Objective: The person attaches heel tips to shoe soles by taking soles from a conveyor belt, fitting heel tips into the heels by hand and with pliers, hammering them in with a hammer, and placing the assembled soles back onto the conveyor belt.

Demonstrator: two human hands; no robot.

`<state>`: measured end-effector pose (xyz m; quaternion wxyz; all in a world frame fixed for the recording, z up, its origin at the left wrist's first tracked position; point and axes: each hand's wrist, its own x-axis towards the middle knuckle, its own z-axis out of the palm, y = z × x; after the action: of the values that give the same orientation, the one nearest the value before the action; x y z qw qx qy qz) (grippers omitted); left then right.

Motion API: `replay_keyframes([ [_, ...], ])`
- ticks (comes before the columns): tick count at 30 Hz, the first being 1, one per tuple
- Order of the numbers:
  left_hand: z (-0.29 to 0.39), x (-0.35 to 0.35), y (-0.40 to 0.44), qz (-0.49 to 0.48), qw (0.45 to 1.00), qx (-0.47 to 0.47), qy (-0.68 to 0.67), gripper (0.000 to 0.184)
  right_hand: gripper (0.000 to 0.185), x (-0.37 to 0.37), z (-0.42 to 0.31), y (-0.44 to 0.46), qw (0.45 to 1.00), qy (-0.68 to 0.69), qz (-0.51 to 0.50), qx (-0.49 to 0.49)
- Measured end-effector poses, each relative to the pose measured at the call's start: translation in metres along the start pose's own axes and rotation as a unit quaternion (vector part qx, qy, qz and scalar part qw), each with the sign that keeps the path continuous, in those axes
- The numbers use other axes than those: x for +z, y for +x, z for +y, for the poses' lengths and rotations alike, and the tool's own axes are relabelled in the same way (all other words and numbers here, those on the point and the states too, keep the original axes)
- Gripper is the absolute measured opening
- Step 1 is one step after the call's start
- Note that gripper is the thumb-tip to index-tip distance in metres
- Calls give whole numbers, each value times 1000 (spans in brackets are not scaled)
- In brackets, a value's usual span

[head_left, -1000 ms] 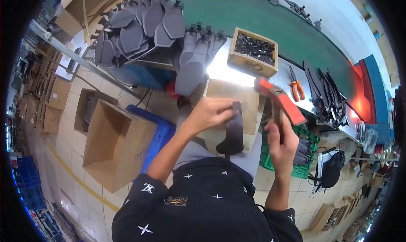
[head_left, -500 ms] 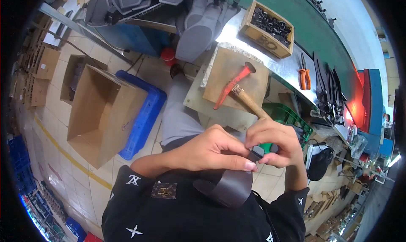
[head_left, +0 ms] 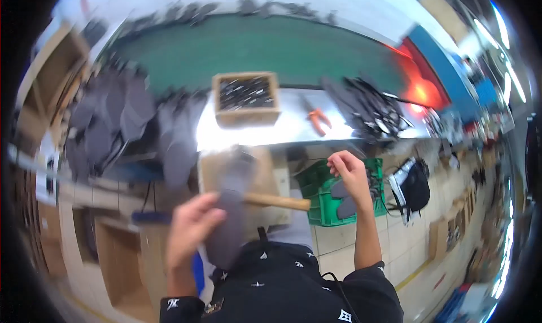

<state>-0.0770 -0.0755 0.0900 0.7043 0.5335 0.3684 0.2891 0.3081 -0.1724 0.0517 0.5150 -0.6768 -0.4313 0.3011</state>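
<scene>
Beyond the left hand (head_left: 192,230) and the right hand (head_left: 351,173) stretches a green belt (head_left: 243,46), with the metal counter (head_left: 291,117) along its near side. Below the right hand, a green crate (head_left: 327,211) contains grey pieces. Ahead of the left hand, a wooden box (head_left: 247,118) carries small black parts. Just right of the left hand is a grey shoe sole (head_left: 226,232); the curled fingers meet its edge, though blur hides whether they grip. A wooden handle (head_left: 282,201) juts out beside it. The right hand is half open, visibly bare. Orange-handled pliers (head_left: 320,121) lie ahead of it.
</scene>
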Motion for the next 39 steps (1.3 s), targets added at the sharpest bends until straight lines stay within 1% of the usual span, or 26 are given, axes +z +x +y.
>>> replay_keyframes([
  [2,8,-36,33,59,997,51,-3,48,22,-44,27,5,993,-46,111,-5],
  [4,14,-77,81,170,962,111,181,57,25,-99,44,26,964,-100,247,-18],
  [5,15,-85,98,281,842,200,414,60,27,-129,53,43,927,-167,329,-62],
  [6,17,-85,109,375,647,276,604,63,30,-159,61,65,878,-234,405,-104],
  [8,33,-70,113,352,688,282,569,59,39,-211,69,114,836,-301,453,-66],
  [10,34,-53,113,304,752,279,514,56,50,-261,130,177,757,-482,428,-102],
  [12,30,-35,111,263,769,248,526,53,48,-305,171,222,849,-485,211,-15],
  [13,24,-35,109,257,765,238,541,52,43,-306,159,229,862,-472,175,51],
  [14,19,-36,109,251,759,225,557,51,38,-303,148,239,859,-465,208,45],
  [17,21,-15,96,317,707,141,616,52,33,-294,98,249,884,-349,301,-74],
  [18,21,-12,99,335,671,169,639,51,31,-290,82,250,955,-162,241,-55],
  [20,21,-5,106,359,597,217,684,50,29,-257,16,226,983,132,126,-29],
  [22,45,53,105,266,667,331,613,58,31,-184,-64,185,968,237,73,-41],
  [24,59,101,123,109,778,401,471,90,35,-96,-117,131,969,236,44,-50],
  [25,53,120,122,92,779,425,452,105,32,-54,-132,102,971,235,6,-44],
  [26,55,136,124,51,807,439,393,110,34,-13,-140,68,936,340,-76,-41],
  [28,47,128,118,40,845,451,283,76,43,17,-162,7,840,380,-386,32],
  [29,42,115,106,58,864,440,240,52,45,21,-168,-13,882,284,-375,-40],
  [30,45,104,89,118,826,482,268,34,56,26,-145,-15,900,220,-373,-53],
  [31,40,93,79,175,817,495,238,26,66,51,-119,-15,937,193,-270,-111],
  [32,36,75,61,175,872,414,194,36,77,77,-89,-17,958,163,-163,-168],
  [33,38,69,47,182,894,386,136,43,89,103,-52,-20,965,-62,-78,-241],
  [34,42,65,31,185,912,357,78,51,101,125,-25,-31,911,-277,16,-307],
  [36,36,49,13,198,940,268,65,77,99,127,-5,-58,922,-322,-84,-199],
  [37,27,41,18,188,938,268,114,76,93,116,8,-67,922,-341,-134,-128],
  [39,0,36,40,162,937,264,161,77,74,88,19,-92,907,-398,-78,-112],
])
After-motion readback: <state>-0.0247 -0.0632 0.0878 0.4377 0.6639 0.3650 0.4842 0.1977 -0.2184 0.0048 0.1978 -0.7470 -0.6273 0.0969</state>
